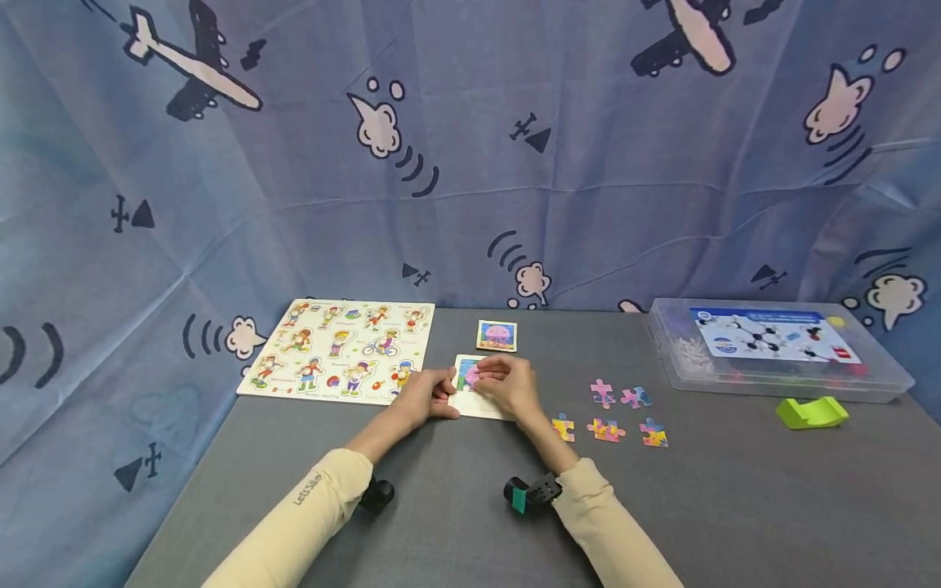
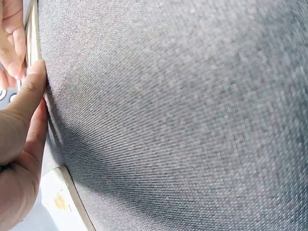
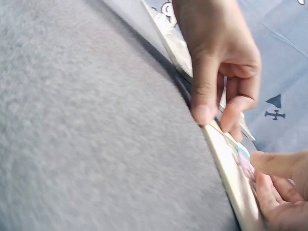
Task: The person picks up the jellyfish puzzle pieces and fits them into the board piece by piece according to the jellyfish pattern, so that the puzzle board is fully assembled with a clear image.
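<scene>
A small white puzzle tray (image 1: pixel 481 406) lies on the table between both hands. My left hand (image 1: pixel 422 396) grips its left edge, thumb at the near corner and fingertips over the rim, as the right wrist view shows. Over the tray, my right hand (image 1: pixel 512 385) pinches a pink-and-blue jigsaw piece (image 3: pixel 244 161) between thumb and fingers, close against the tray surface. The fingers partly hide this piece. Just behind the tray lies a square picture card (image 1: pixel 497 336) with a pink figure on blue. Several loose jigsaw pieces (image 1: pixel 606 430) lie right of my right hand.
A large white board (image 1: pixel 327 351) with cartoon children stands left of the tray, close to my left hand. At the back right sits a clear plastic case (image 1: pixel 779 367), with a lime-green curved block (image 1: pixel 812 412) before it. A blue patterned curtain (image 1: pixel 456 220) hangs behind the table.
</scene>
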Demonstrator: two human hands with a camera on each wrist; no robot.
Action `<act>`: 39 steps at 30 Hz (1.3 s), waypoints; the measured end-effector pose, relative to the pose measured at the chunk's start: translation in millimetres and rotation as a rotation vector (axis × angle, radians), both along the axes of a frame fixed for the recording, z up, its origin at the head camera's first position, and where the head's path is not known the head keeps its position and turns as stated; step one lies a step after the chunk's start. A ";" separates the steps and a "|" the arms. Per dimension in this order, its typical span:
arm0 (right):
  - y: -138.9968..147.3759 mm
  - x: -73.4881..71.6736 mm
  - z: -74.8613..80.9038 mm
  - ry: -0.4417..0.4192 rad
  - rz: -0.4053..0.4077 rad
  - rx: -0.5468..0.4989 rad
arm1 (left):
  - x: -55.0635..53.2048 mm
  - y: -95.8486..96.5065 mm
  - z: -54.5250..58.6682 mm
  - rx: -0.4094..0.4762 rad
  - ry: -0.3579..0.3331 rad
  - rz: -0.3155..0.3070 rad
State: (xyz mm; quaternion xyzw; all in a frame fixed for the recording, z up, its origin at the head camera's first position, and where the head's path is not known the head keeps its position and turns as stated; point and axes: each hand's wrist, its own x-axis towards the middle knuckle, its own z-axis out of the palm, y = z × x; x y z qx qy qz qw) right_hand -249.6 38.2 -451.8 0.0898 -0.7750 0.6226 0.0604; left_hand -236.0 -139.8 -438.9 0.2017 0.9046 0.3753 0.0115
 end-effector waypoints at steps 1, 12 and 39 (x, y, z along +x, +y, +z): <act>2.3 0.1 1.0 -0.017 0.013 -0.016 | -0.1 0.1 -0.1 0.000 -0.003 0.003; 41.7 7.6 8.6 -0.175 0.152 -0.089 | 6.0 -4.6 -4.2 -0.004 -0.017 0.021; 150.2 12.5 17.6 -0.130 0.098 0.001 | 3.6 0.6 0.5 -0.008 -0.007 -0.003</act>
